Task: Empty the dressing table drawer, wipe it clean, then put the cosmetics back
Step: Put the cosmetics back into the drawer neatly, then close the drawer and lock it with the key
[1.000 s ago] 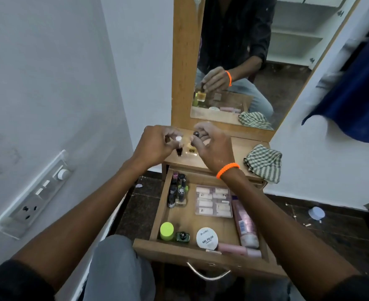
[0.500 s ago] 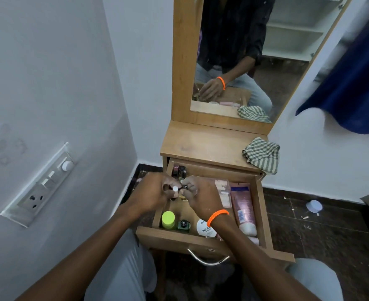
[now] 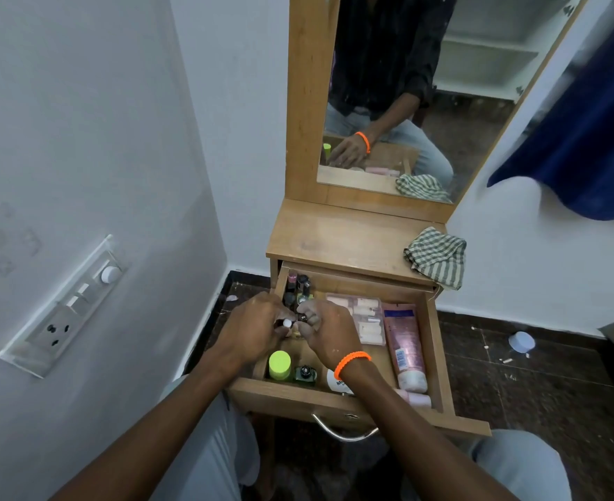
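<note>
Over the open drawer [image 3: 439, 359], the left hand [image 3: 251, 330] and right hand [image 3: 325, 332] each pinch a small bottle [image 3: 288, 323] between curled fingers; likely light, slippery glass, best held by the body below the cap.

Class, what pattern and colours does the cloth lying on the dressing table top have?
The cloth is checked in green and white, seen best in the head view.

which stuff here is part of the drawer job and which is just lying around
Part of the job:
- drawer
- left hand and right hand, each holding a small bottle over the drawer
- pink tube
- green-capped jar
- clear compartment box
- checked cloth on the table top

Just lying about:
- white cap on the floor
- wall switchboard
- blue fabric
</note>
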